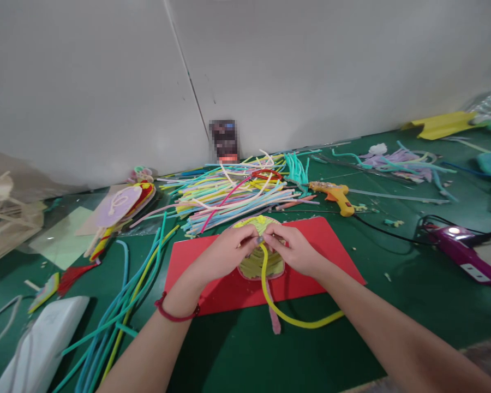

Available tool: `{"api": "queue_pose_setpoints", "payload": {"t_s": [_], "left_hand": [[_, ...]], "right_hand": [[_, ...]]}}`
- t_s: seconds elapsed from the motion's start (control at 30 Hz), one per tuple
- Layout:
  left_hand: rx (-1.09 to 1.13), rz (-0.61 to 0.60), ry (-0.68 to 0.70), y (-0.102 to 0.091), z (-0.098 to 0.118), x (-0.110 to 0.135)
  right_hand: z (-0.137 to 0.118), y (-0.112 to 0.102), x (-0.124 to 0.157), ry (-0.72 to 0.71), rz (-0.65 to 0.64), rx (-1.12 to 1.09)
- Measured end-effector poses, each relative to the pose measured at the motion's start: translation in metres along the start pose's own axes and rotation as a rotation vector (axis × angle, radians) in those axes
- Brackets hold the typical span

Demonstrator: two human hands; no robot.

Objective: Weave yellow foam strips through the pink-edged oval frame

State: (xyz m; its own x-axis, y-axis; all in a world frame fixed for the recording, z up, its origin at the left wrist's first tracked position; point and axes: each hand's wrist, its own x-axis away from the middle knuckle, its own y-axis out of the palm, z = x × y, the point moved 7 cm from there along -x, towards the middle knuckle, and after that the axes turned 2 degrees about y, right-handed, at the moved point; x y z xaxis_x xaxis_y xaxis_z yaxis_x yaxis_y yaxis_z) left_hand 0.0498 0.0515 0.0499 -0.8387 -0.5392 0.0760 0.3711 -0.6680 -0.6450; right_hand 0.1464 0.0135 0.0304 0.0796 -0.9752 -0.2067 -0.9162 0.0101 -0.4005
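- Broadly, a pale grey wall (311, 71) fills the far side.
- A green table (229, 360) spreads before it, strewn with craft stuff.
- A big heap of fuzzy stems (229, 196) in many colours lies at the far middle, near the wall.
- A red sheet (331, 245) lies flat just near of that heap.
- A loose bundle of blue, teal and yellow stems (125, 305) trails along the near left, beside a white block (45, 344).
- A fan (120, 204) with a lilac face rests at the far left, its red tassel (71, 278) toward the near side.
- A purple device (470, 256) with a cord sits on the right.
- The left hand (231, 248) has thumb and finger closed, pinching the end of a yellow stem.
- The right hand (297, 251) meets it there, fingertips closed on the same end.
- Under both hands, a round yellow-green piece (276, 265) lies on the red sheet, its pink strip (275, 322) reaching past the near edge onto the table.
- An orange glue gun (339, 199) lies far right of the hands.
- The yellow stem (303, 325) drops across the round piece and curves right, meeting the right forearm.
- A dark red bracelet (174, 317) circles the left wrist.
- Smallest, a greyish bit (260, 239) shows between the fingertips, too tiny to make out.
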Motion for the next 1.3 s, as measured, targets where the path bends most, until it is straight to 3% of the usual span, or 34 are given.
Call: {"api": "queue_pose_setpoints", "payload": {"t_s": [0.13, 0.33, 0.6, 0.97, 1.3], "left_hand": [[-0.039, 0.063, -0.017, -0.003, -0.002, 0.0], [0.013, 0.038, -0.025, -0.001, -0.008, -0.002], [0.098, 0.001, -0.08, 0.007, -0.012, -0.002], [0.169, 0.012, -0.082, 0.007, -0.006, -0.001], [0.062, 0.131, -0.094, -0.01, -0.002, 0.003]], "right_hand": [[0.005, 0.004, 0.0, 0.033, 0.011, -0.089], [0.008, 0.005, -0.001, 0.058, 0.01, -0.131], [0.014, -0.009, -0.001, 0.12, 0.183, -0.081], [0.008, -0.014, -0.001, 0.087, 0.136, -0.162], [0.006, -0.014, -0.003, 0.057, 0.103, -0.103]]}}
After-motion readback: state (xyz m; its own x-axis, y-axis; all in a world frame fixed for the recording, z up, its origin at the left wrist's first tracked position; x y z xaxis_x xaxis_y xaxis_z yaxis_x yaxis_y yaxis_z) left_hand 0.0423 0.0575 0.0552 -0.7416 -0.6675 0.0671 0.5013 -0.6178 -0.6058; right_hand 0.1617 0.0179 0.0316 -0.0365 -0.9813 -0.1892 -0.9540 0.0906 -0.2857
